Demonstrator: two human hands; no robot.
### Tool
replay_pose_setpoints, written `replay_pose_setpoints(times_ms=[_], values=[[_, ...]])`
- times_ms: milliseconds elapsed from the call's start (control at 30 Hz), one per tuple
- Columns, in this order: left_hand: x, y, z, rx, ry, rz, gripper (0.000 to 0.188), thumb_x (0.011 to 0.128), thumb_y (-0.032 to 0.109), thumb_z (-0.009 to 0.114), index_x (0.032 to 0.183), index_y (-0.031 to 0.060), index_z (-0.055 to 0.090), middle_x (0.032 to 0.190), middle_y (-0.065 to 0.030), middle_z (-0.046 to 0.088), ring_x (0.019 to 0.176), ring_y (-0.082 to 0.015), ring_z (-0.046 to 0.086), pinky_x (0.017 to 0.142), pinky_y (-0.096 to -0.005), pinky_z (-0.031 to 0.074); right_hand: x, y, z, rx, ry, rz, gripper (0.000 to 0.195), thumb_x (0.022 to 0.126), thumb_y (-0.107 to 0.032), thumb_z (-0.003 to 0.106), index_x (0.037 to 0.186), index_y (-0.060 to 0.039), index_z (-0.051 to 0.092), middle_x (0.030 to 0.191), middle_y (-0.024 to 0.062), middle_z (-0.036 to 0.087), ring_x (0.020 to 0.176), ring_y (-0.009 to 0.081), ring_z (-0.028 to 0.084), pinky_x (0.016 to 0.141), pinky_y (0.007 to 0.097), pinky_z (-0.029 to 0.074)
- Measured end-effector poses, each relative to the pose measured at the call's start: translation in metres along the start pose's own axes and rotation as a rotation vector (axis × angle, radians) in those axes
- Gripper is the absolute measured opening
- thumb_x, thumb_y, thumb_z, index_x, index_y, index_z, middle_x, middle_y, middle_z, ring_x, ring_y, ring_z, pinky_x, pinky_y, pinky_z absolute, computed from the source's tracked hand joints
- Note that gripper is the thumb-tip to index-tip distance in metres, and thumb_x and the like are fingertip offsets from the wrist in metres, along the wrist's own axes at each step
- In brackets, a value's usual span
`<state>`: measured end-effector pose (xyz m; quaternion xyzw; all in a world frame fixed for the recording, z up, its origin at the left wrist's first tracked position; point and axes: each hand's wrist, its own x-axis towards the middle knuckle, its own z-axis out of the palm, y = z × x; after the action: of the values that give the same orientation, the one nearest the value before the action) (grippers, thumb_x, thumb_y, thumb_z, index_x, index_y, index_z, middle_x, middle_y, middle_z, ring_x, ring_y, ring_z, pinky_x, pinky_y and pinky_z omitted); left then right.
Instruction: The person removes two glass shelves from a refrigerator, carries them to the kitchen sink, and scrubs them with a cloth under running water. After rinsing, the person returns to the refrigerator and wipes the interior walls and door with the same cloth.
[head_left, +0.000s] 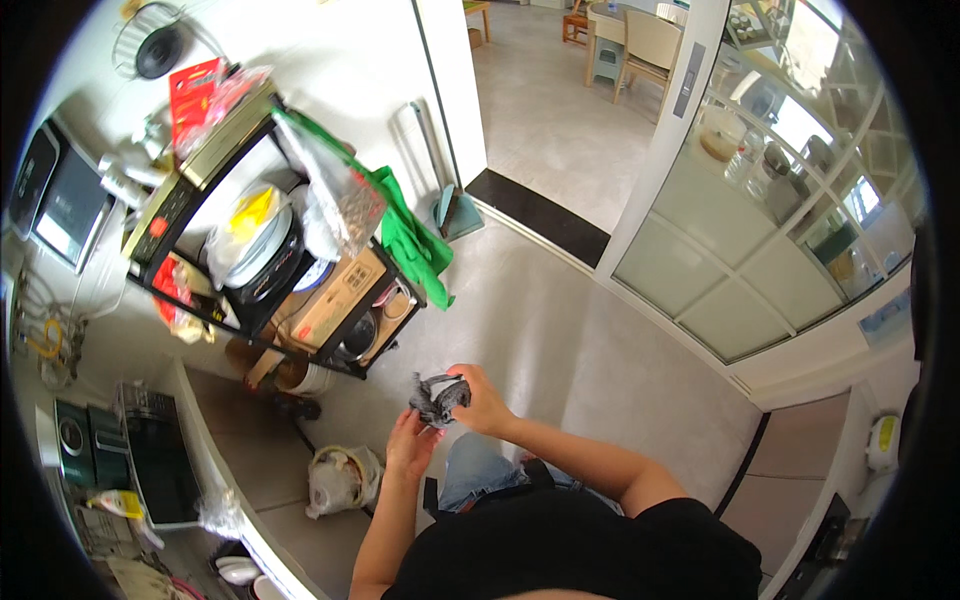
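Observation:
A crumpled dark grey bundle (435, 399) is between my two hands, in front of my body and above the floor. Whether it is cloth or thin plastic I cannot tell; a paler patch shows in its middle. My right hand (482, 405) grips its right side, thumb below and fingers over the top. From the lower left, my left hand (412, 444) holds it with the fingertips. Beyond the bundle stands a black metal shelf rack (349, 371). Left of my left forearm, a waste bin (341, 480) with a plastic bag liner stands on the floor.
A green bag (412, 240) hangs off the rack's side. A broom and dustpan (461, 216) lean by the doorway's black threshold (540, 217). The glass sliding door (720, 285) is at right; a counter edge (225, 480) runs along the left.

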<state>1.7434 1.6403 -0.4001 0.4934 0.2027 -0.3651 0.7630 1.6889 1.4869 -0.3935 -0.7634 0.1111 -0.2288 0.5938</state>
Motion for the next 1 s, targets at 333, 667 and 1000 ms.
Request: replay_pose_setpoints(times_ms=[333,667,1000], values=[[0.208,0.112,0.174,-0.105,-0.374,-0.073,0.037,0.09,0.025,0.029,0.113,0.0019,0.045,0.113,-0.0109,0.051,0.105,-0.0265,0.047,0.094,-0.0406,0.031,0.202,0.116,-0.067,0.17,-0.195,0.446,0.058,0.063,-0.013,0.071,0.113,-0.0068,0.042,0.105,0.0079,0.051,0.097,0.0194,0.051,0.077,0.0325,0.045],[0.358,0.187,0.447,0.66,-0.695,0.23,0.029,0.066,0.006,0.067,0.087,0.0011,0.048,0.078,-0.0058,0.055,0.07,-0.0124,0.053,0.062,-0.0247,0.045,0.428,0.107,-0.241,0.074,0.053,0.262,0.087,0.061,-0.024,0.076,0.131,-0.0116,0.024,0.123,0.0097,0.041,0.115,0.022,0.038,0.092,0.0389,0.034],[0.549,0.209,0.647,1.12,-0.718,0.492,0.031,0.053,0.001,0.062,0.08,0.0033,0.047,0.07,-0.0034,0.05,0.068,-0.0129,0.05,0.063,-0.0261,0.042,0.638,0.213,-0.406,-0.236,-0.043,0.207,0.034,0.063,-0.013,0.061,0.095,-0.0057,0.05,0.083,0.0118,0.056,0.081,0.0236,0.055,0.072,0.0325,0.043]])
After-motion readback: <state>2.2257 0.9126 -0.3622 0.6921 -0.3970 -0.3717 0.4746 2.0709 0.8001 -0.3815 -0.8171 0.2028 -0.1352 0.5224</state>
